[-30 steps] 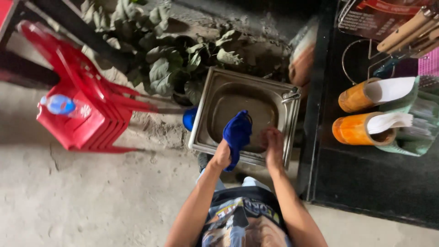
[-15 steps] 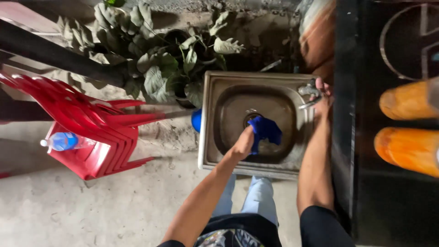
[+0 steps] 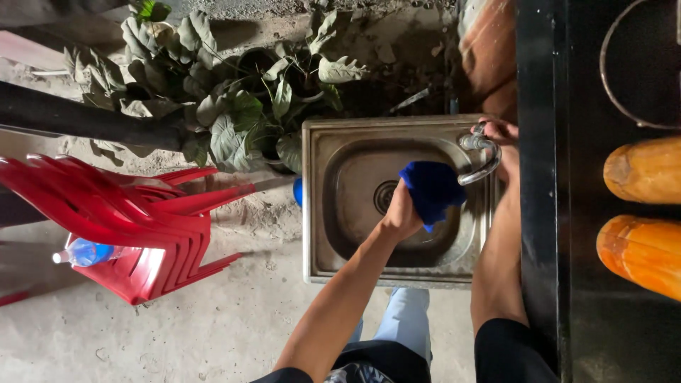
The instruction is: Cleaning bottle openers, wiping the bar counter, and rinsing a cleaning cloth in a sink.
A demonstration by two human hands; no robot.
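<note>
Looking down from the head camera, I see the left hand clenched around a blue cloth, holding it bunched up over the basin of a small steel sink, just beside the drain and right under the spout of the curved tap. The right hand sits on the tap's handle at the sink's far corner; its fingers look wrapped over the handle, though part of the hand is hidden against the dark edge of the black surface to the right. I cannot make out any water running from the spout, and whether the cloth is wet is not something I can tell from here.

As I judge it, the work is at an early-to-middle stage: cloth fetched and positioned at the tap, tap gripped, but rinsing or wringing not visibly under way. The basin looks bare apart from the cloth.

Around the sink I note a leafy plant, a stack of red plastic chairs with a clear bottle on the seat, and two orange cylinders on the black surface.
</note>
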